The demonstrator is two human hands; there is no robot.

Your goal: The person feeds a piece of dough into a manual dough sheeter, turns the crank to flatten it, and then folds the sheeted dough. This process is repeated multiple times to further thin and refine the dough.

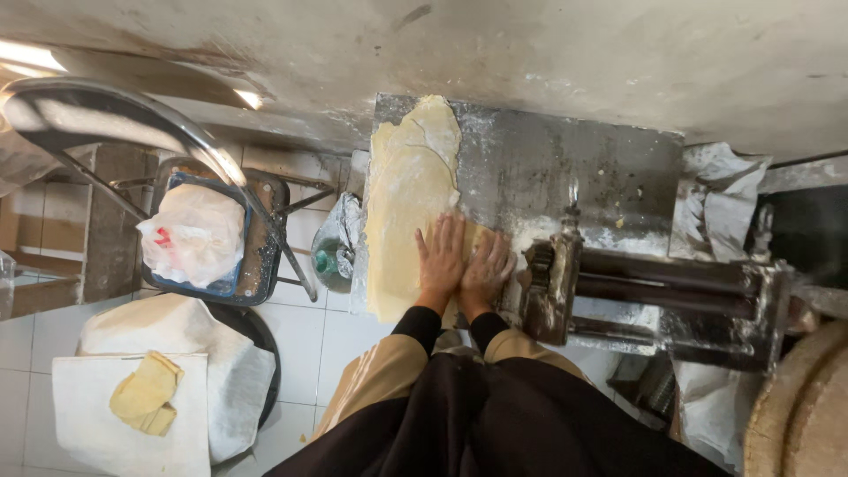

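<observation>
A long pale yellow sheet of dough [408, 190] lies on the floured metal table [565, 168] of a rolling machine. My left hand [441, 261] and my right hand [486, 272] rest flat side by side on the near end of the sheet, fingers spread and pointing away from me. Neither hand grips anything. Just right of my right hand sit the machine's dark rollers [662, 287].
On the tiled floor to the left stand a metal chair [132, 124], a crate holding a white plastic bag [194, 234], and a cloth-covered board with folded dough pieces [146, 393]. A green bottle in a bag [334, 256] hangs beside the table. A round wooden edge [799, 415] is at the lower right.
</observation>
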